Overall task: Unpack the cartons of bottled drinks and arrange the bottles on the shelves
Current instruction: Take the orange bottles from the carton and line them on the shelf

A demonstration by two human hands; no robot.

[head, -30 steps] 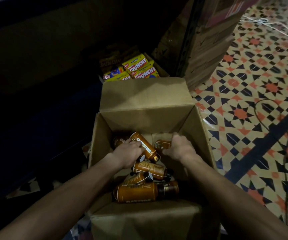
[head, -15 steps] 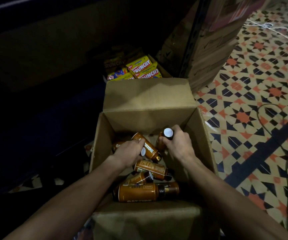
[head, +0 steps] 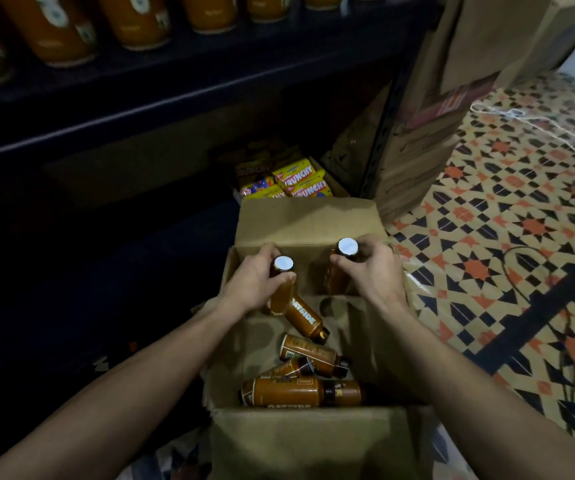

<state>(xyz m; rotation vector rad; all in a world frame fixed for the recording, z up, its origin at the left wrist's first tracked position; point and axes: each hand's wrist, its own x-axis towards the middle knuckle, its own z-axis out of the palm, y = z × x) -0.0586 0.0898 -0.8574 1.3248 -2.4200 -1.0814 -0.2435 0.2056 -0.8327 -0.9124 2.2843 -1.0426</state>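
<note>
Cardboard carton [head: 307, 220] open below me; fingers of my left hand [head: 255, 284] grip one amber bottle [head: 279, 299], my right hand [head: 374, 271] grips a second bottle [head: 335, 277], both upright at its far end. Loose bottles [head: 308, 353] lie inside, unshelved; the shelf [head: 182, 74] above is part-filled

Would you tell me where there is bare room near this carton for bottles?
Patterned tile floor right of the open cardboard carton is bare, bordered by the stacked brown boxes behind. Crowded: lying brown bottles fill the carton's near half, orange bottles line the dark shelf.
</note>
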